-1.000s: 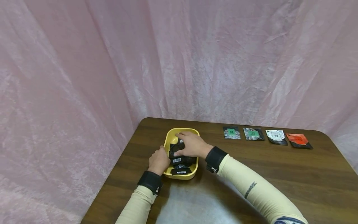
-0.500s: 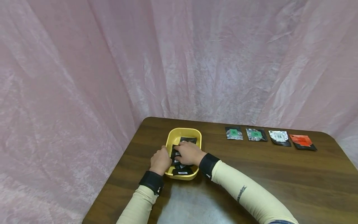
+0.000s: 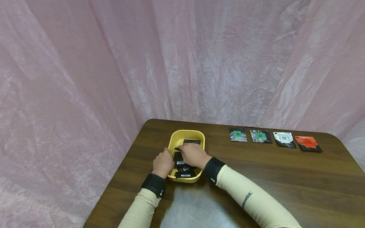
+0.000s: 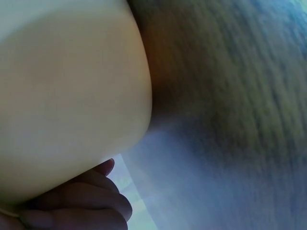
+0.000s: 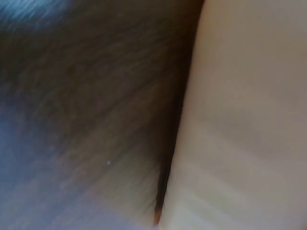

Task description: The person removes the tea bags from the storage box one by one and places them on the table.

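Observation:
A yellow plastic basket (image 3: pixel 186 180) stands on the brown table in the head view, with several flat black packets (image 3: pixel 186 174) inside, some bearing white barcode labels. At its left side my left hand (image 3: pixel 163 163) grips the rim; its curled fingers (image 4: pixel 81 201) show low in the left wrist view. My right hand (image 3: pixel 194 155) reaches in over the right side, palm down. Its thumb and fingers pinch a black packet (image 3: pixel 177 148), of which only a small corner shows. The right wrist view has mostly blurred skin and table.
Along the table's back right lie several flat packets in a row: two with green labels (image 3: pixel 238 134) (image 3: pixel 260 136), a white one (image 3: pixel 284 138) and a red one (image 3: pixel 308 142). A pink curtain (image 3: pixel 182 63) hangs behind the table (image 3: pixel 256 171).
My right hand has moved toward the front of the basket, and its fingers have closed on a packet. The black packets have shifted about. My left hand stays at the rim.

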Tool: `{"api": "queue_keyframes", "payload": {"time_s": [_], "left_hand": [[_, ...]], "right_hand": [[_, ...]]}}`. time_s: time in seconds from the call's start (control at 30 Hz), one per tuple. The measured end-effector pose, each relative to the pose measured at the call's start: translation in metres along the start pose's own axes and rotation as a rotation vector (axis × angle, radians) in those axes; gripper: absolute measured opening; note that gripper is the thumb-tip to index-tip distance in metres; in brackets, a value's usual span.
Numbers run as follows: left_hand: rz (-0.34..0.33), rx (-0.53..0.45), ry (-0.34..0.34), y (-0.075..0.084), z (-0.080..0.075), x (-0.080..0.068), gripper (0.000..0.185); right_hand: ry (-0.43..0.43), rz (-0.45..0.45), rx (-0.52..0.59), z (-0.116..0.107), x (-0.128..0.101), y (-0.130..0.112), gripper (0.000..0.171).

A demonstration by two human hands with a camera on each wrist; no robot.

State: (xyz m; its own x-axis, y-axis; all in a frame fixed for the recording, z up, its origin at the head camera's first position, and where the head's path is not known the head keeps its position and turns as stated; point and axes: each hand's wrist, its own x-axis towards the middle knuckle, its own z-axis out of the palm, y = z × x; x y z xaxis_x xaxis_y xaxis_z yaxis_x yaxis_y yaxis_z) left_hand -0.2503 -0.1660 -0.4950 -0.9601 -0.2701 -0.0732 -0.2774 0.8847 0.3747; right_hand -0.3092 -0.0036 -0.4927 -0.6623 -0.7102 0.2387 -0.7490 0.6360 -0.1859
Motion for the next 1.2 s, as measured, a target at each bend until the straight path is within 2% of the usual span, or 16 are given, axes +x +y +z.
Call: {"api": "queue_keyframes", "payload": {"time_s": [0.23,0.27,0.43,0.47,0.5,0.77,0.9,1.0,1.1,1.2], "left_hand": [[-0.007,-0.003,0.007,-0.001,0.000,0.000,0.033],[0.008,0.005,0.023,-0.006,0.006,0.002,0.034],[0.015,0.003,0.021,-0.004,0.004,0.001,0.033],[0.029,0.011,0.037,-0.008,0.011,0.006,0.033],[0.019,0.010,0.028,-0.004,0.007,0.005,0.032],[0.017,0.012,0.022,-0.007,0.008,0.008,0.034],[0.013,0.011,0.024,-0.007,0.010,0.011,0.033],[-0.006,-0.001,-0.002,0.002,0.001,0.003,0.034],[-0.008,-0.001,-0.016,0.005,0.002,0.002,0.035],[-0.012,-0.005,-0.025,0.007,0.001,0.002,0.036]], "right_hand": [[0.075,0.069,0.104,-0.004,0.000,-0.001,0.018],[0.095,0.078,0.127,-0.005,0.000,-0.001,0.019],[0.178,0.173,0.301,-0.011,-0.002,0.001,0.019],[0.196,0.193,0.325,-0.012,-0.003,0.002,0.019],[0.208,0.212,0.354,-0.013,-0.003,0.003,0.018],[0.334,0.317,0.583,-0.028,-0.012,0.010,0.017],[0.394,0.373,0.691,-0.045,-0.020,0.022,0.023],[0.452,0.419,0.733,-0.056,-0.032,0.036,0.018],[0.491,0.489,0.744,-0.067,-0.050,0.054,0.019],[0.475,0.568,0.727,-0.075,-0.071,0.074,0.022]]}}
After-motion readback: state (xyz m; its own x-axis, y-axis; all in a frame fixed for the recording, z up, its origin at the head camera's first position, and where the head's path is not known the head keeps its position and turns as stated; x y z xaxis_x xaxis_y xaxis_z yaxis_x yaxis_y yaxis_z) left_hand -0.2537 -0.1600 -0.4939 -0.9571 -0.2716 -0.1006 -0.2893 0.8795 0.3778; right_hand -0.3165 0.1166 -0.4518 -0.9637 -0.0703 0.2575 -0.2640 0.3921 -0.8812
